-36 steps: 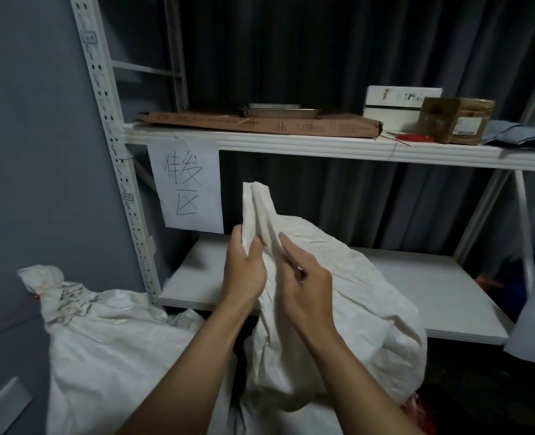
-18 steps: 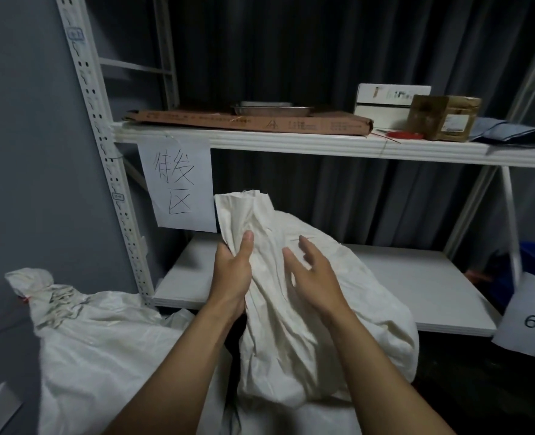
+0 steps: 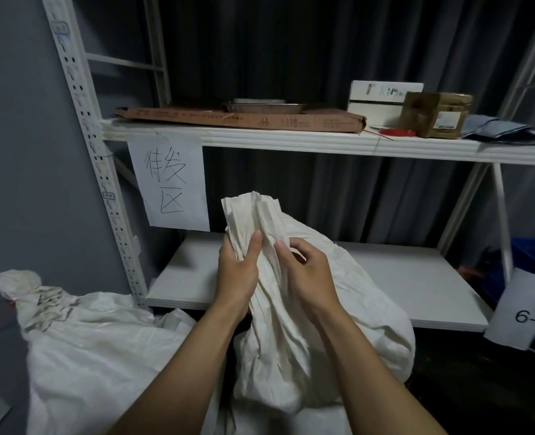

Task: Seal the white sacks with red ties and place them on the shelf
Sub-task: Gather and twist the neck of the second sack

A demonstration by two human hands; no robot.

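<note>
Sack in hand: white sack [image 3: 307, 340] stands in front of the lower shelf [image 3: 416, 287], mouth bunched upward, no tie on it
Left hand [image 3: 238, 274]: closed around the gathered neck, thumb pressed into the folds
Right hand [image 3: 310, 274]: fingers curled, pinching the neck just beside the left
Red ties [image 3: 396, 132]: on the upper shelf [image 3: 291, 141], well apart from both hands
Tied sack [image 3: 81, 340]: lower left, red at its neck
Risk: reaching for a tie likely frees one hand, so the stiff folds could spring open
</note>
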